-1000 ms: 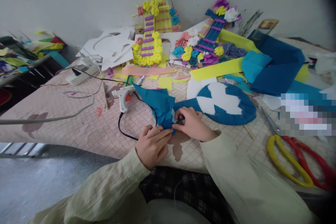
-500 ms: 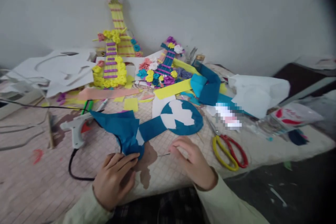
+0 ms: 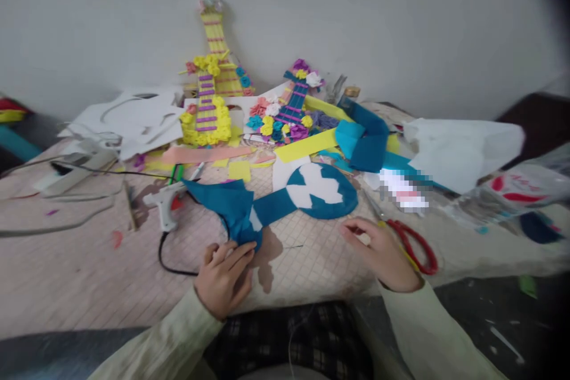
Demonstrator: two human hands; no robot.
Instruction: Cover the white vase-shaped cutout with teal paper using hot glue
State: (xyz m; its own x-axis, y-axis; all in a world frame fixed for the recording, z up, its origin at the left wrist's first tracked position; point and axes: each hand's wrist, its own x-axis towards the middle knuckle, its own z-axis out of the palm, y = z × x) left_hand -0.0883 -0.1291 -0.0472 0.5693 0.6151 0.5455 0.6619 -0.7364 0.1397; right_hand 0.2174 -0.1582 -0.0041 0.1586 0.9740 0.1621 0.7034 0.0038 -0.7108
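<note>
A guitar-like shape with blue paper (image 3: 276,206) lies at the middle of the table; its round end (image 3: 320,190) shows white patches. Loose blue paper (image 3: 227,199) stands up at its left end. My left hand (image 3: 226,278) rests with fingers stretched over the near tip of this paper, thumb apart. My right hand (image 3: 383,252) is beside the scissors (image 3: 414,246), partly covering their yellow handle. Its fingers are loosely curled, with a gap inside the thumb and forefinger, and nothing shows in them. A thin dark needle-like piece (image 3: 294,246) lies between my hands.
A white glue gun (image 3: 165,205) with a black cord lies left of the blue paper. Flower-trimmed yellow guitar shapes (image 3: 207,107) and a blue one (image 3: 291,104) stand along the wall. A plastic bag (image 3: 525,190) and white sheets (image 3: 463,148) lie right.
My right hand has moved right, away from the thin dark piece, to the scissors. My left hand stays on the blue paper. The view has shifted left.
</note>
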